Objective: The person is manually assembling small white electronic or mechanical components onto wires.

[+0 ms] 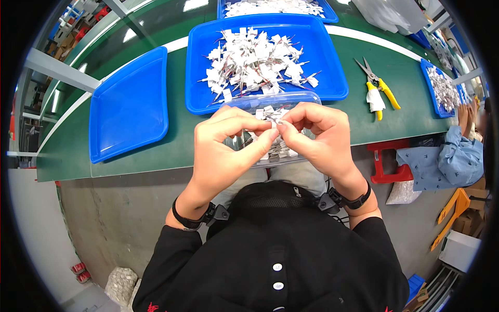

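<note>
My left hand (221, 145) and my right hand (325, 135) meet above a clear plastic box (306, 97) at the table's near edge. Thumb and forefinger of both are pinched together on a small white piece (274, 124); fingertips hide most of it, so its exact kind is unclear. Inside the box lie similar small white pieces (280, 151) with thin dark leads. Just beyond the box, a blue tray (332, 86) bears a heaped pile of white tag-like pieces (249, 62) with thin reddish and dark wire ends.
Another blue tray (130, 106) stands at left. Yellow-handled snips (382, 93), one handle wrapped in white, lie at right on the green table (364, 127). Farther right, a person in blue (457, 161) works by a filled blue tray (439, 88), near a red stool (382, 164).
</note>
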`<control>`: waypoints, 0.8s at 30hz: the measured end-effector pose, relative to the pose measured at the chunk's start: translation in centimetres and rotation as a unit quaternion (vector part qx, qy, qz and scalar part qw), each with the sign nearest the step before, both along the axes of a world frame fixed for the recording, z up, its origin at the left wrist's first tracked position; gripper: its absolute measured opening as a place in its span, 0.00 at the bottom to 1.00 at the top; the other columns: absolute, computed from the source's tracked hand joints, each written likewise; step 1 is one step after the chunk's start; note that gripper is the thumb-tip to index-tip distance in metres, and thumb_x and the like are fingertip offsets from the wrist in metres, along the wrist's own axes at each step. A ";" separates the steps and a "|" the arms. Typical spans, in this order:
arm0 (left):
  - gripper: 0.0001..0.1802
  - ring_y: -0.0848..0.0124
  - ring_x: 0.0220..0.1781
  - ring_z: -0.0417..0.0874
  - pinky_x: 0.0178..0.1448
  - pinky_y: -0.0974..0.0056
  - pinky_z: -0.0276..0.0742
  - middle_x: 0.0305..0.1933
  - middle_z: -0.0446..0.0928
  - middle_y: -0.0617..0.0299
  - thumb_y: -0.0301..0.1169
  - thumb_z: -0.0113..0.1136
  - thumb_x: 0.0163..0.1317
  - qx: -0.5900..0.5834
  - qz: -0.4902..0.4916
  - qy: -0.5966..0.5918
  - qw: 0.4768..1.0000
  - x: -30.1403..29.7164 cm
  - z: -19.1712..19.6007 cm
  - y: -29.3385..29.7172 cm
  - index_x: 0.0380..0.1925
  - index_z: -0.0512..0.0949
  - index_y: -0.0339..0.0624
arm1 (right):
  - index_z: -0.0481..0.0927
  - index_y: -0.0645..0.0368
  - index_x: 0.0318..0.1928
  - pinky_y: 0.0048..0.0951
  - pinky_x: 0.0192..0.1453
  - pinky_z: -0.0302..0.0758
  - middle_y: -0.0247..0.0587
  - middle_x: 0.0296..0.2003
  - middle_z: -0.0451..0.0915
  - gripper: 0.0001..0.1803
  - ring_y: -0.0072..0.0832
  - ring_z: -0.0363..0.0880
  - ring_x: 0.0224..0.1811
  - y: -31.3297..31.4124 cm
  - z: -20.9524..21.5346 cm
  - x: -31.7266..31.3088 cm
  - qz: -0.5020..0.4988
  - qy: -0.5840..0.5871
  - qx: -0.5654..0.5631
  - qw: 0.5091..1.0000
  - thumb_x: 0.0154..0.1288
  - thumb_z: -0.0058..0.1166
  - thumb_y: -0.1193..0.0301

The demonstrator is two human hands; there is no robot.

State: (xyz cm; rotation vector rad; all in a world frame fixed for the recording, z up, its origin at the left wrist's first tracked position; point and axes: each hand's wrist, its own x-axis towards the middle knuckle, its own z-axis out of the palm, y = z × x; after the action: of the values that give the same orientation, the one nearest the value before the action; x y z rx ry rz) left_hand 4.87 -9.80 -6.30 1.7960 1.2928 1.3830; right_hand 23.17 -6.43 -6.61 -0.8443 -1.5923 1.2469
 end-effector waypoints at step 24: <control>0.01 0.69 0.31 0.74 0.35 0.67 0.69 0.29 0.78 0.60 0.20 0.62 0.58 0.015 -0.088 0.141 0.986 -0.6 0.2 0.7 0.29 0.78 0.34 | 0.83 0.66 0.34 0.25 0.32 0.75 0.41 0.26 0.82 0.06 0.26 0.80 0.26 0.5 -0.2 0.7 0.028 -0.118 0.130 0.984 0.61 0.64 0.75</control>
State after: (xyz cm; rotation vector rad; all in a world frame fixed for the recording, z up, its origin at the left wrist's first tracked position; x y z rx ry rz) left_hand 4.26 -9.09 -6.11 2.1302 1.2190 1.0878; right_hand 23.82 -5.98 -6.77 -0.8064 -1.9328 0.9758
